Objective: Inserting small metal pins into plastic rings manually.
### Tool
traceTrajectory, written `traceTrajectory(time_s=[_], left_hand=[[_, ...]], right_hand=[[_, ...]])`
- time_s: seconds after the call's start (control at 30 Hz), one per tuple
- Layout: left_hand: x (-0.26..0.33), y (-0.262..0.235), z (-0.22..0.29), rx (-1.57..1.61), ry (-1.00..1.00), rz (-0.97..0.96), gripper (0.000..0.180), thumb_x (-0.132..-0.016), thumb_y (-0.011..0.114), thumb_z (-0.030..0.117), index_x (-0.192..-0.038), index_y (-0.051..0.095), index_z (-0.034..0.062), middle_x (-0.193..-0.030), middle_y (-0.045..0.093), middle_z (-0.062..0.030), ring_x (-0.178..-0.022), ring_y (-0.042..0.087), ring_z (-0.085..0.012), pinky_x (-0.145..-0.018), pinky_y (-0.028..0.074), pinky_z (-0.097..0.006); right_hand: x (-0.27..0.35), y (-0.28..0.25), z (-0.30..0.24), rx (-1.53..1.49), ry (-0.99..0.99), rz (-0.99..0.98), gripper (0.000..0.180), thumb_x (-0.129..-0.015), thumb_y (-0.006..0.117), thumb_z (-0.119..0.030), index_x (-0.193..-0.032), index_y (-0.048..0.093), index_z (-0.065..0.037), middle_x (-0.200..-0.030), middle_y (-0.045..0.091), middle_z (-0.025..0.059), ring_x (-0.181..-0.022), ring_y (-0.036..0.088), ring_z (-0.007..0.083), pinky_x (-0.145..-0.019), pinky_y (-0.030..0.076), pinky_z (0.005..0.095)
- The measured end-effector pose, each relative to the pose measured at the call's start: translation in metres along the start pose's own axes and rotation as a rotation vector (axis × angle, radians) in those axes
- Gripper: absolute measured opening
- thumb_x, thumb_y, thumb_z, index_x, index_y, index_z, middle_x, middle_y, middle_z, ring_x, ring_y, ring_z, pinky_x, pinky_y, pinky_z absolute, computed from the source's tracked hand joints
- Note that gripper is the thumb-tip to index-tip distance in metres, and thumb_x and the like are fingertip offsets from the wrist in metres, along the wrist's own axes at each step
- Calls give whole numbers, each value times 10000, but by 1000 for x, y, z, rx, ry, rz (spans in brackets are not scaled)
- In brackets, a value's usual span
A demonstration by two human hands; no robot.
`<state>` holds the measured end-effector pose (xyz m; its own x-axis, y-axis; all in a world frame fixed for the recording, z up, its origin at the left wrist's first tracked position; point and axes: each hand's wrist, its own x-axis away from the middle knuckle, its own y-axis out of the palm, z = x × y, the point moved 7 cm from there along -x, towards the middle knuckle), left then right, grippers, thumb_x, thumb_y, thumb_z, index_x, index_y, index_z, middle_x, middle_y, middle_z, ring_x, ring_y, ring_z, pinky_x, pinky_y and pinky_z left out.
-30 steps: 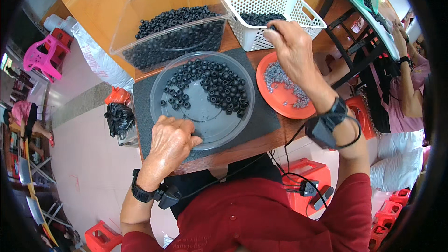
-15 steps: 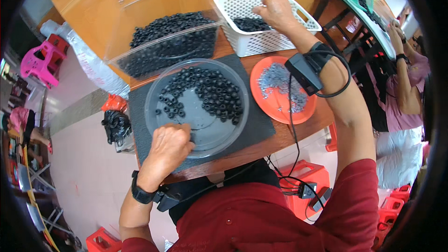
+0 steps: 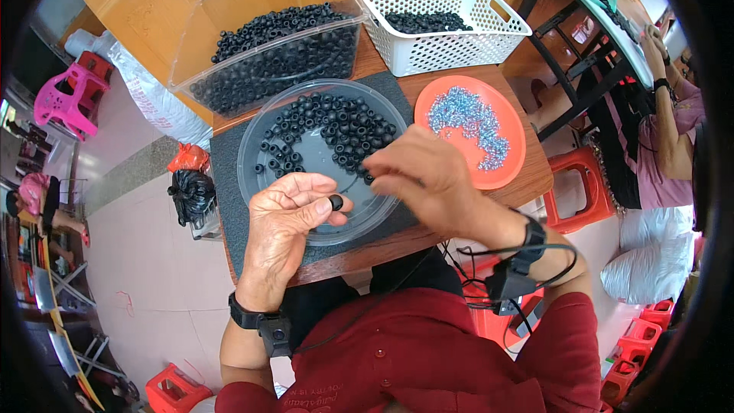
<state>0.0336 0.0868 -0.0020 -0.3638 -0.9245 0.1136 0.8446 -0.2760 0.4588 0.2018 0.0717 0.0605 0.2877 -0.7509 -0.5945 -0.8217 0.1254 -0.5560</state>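
My left hand (image 3: 284,218) is over the near edge of a round clear tub (image 3: 309,170). Its thumb and fingers pinch a small black cylindrical piece (image 3: 336,202). My right hand (image 3: 430,177) hovers above the tub's right side, fingers bent together; whether anything lies between them is hidden. Inside the tub are many loose black pieces (image 3: 354,126) with round holes. Right of it sits an orange-red plate (image 3: 456,142) holding a scatter of small shiny metal parts (image 3: 474,124).
A clear rectangular bin (image 3: 284,86) of black pieces and a white perforated basket (image 3: 451,55) stand behind the tub. Under the tub lies a dark mat (image 3: 229,160). Red stools (image 3: 575,187) stand nearby. Another person (image 3: 667,126) works at a table on the right. Cables hang by my right forearm.
My right hand has come back from the white basket to above the tub. The left hand has turned palm up, and the black piece in its fingers now shows.
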Motion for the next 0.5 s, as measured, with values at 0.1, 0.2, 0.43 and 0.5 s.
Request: traceTrajectory(time_s=[0.1,0.2,0.43,0.5], left_hand=[[2,2,-6,92,-8,13,197,-796,652,-25,-981,596,-65,-869,666,-145,-749,664,-224,-679,551,-303],[3,12,-9,161,-43,17,204,-808,637,-23,-1000,584,-68,-893,667,-148,-735,661,-225,-695,544,-306],[5,19,-13,59,9,55,250,-829,641,26,-1051,588,-77,-934,666,-154,-729,647,-204,-700,530,-303],[8,14,-14,-23,45,52,253,-826,658,58,-1034,613,-80,-918,667,-152,-714,634,-191,-694,522,-288]], right_hand=[[3,12,-15,-100,-21,57,186,-697,701,-68,-872,645,-43,-796,605,83,-743,555,265,-647,446,339],[6,19,-14,-131,-22,101,178,-693,697,-70,-859,643,-38,-780,595,78,-725,535,267,-633,439,344],[15,20,-8,-101,14,215,120,-707,699,-37,-802,625,-39,-761,613,63,-693,543,234,-618,427,322],[17,22,-8,-81,42,235,107,-711,696,-43,-780,614,-45,-731,598,63,-678,538,235,-604,423,319]])
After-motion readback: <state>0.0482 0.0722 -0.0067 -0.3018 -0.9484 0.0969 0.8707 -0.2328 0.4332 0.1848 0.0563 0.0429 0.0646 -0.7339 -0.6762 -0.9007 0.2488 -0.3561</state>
